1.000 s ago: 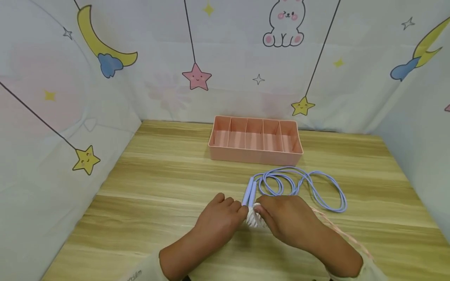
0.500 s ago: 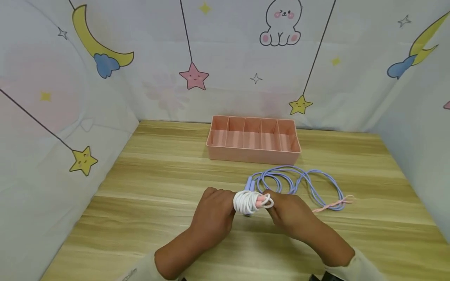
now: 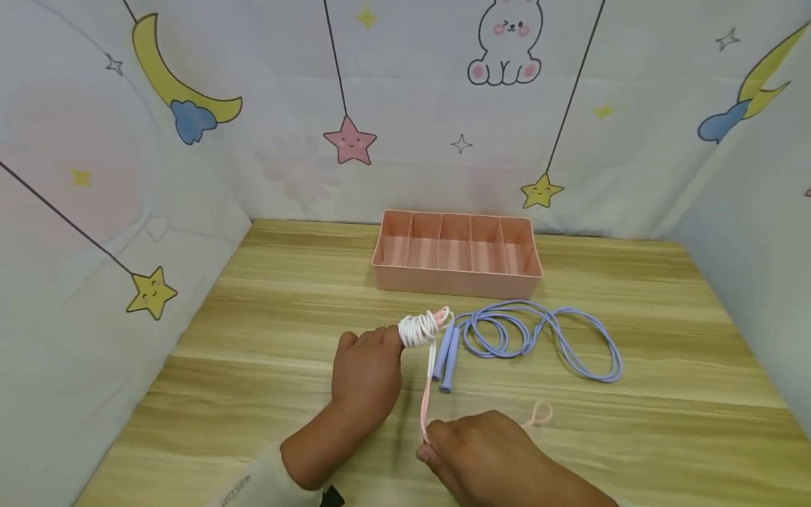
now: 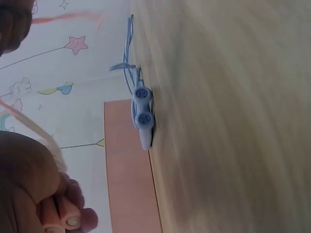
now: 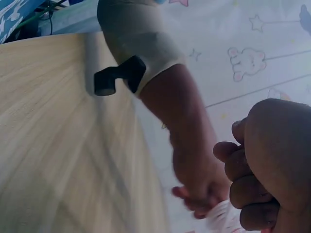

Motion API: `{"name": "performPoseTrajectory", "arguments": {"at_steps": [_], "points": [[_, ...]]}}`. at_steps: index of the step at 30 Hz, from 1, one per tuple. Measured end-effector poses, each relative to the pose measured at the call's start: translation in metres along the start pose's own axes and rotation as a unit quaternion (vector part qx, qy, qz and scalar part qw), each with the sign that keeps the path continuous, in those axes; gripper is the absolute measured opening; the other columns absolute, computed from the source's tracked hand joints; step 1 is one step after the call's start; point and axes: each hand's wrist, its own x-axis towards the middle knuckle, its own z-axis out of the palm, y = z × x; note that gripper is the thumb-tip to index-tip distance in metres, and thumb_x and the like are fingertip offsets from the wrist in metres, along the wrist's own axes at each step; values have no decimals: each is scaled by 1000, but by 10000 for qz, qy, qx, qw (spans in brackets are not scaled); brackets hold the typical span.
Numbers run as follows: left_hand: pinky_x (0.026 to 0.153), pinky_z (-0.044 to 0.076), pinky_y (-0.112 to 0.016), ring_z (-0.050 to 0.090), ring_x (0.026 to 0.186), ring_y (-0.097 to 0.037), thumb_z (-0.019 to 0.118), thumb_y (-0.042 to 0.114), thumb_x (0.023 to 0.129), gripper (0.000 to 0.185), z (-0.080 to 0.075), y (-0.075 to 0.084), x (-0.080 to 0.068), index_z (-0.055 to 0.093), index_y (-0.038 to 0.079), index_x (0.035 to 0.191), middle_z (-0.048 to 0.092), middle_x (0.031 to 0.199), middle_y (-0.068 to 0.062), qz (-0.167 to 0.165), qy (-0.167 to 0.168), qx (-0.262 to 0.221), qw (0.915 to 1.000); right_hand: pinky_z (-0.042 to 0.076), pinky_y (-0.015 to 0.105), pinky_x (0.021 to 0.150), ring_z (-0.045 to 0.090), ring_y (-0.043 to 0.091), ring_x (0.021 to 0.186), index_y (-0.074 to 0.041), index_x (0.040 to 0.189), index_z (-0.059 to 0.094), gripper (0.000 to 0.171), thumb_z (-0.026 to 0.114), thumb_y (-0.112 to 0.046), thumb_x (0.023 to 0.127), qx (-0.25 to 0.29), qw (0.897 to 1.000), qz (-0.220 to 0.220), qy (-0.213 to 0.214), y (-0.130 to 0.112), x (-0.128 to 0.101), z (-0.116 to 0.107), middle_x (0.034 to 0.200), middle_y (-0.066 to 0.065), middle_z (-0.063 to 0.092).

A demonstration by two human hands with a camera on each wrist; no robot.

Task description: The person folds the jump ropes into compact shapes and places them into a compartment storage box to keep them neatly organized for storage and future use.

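Observation:
My left hand (image 3: 367, 373) grips a pink-and-white jump rope, its white cord (image 3: 417, 331) wound in several turns round the pink handles. In the left wrist view the pink handle ends (image 4: 69, 212) poke out below the curled fingers. Lower and to the right, my right hand (image 3: 488, 458) pinches a doubled strand (image 3: 427, 401) drawn down from the coil, white above and pink below. A twisted pink loop (image 3: 540, 414) trails out past the right hand. Just behind, a blue-purple jump rope lies on the table, with two handles (image 3: 448, 359) side by side and loose cord loops (image 3: 507, 331).
At the back of the wood-grain table (image 3: 285, 282) stands a pink divided box (image 3: 456, 278) with several compartments. A printed cloth (image 3: 418, 105) with stars and moons encloses the back and sides.
The right hand has left the coil and moved down towards me, pulling the strand with it. The left hand has turned the wound bundle up and to the left, uncovering the blue-purple handles.

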Motion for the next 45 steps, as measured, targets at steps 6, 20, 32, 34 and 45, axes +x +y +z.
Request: {"name": "performPoseTrajectory", "arguments": {"at_steps": [6, 20, 32, 34, 45], "points": [[62, 35, -35, 57, 59, -20, 78, 17, 86, 24, 2, 6, -9, 55, 14, 79, 57, 66, -1, 210, -672, 257, 9972, 37, 17, 48, 44, -2, 54, -20, 83, 54, 22, 51, -24, 105, -12, 9981, -495, 369, 2, 11, -25, 65, -19, 46], [67, 32, -28, 49, 61, -12, 74, 11, 87, 21, -7, 24, -16, 54, 17, 82, 53, 70, 5, 2576, -557, -132, 9645, 41, 25, 48, 44, 2, 55, -13, 88, 56, 43, 31, -38, 112, -298, 9893, 609, 1296, 58, 25, -60, 70, -10, 52], [79, 43, -34, 62, 76, -13, 72, 8, 87, 14, -16, 25, -10, 61, 13, 92, 64, 83, 4, 1585, 538, -1495, 9745, 45, 38, 48, 59, 17, 56, -15, 92, 61, 11, 59, -17, 103, -279, 9700, 2396, -290, 79, 6, -24, 73, -4, 65], [76, 42, -35, 60, 71, -13, 74, 5, 85, 17, -16, 24, -9, 60, 12, 91, 62, 79, 4, 1109, 683, -1678, 9772, 44, 37, 46, 53, 13, 52, -17, 87, 58, 14, 62, -17, 101, -263, 9756, 2128, -466, 68, 2, -13, 64, -9, 55], [65, 37, -35, 55, 59, -18, 78, 6, 83, 24, -3, 17, -10, 55, 13, 83, 50, 66, 2, 502, 433, -268, 9974, 33, 30, 42, 37, 5, 45, -19, 80, 52, 24, 68, -21, 98, -746, 9919, 907, -477, 17, 0, -10, 57, -16, 35]]}}
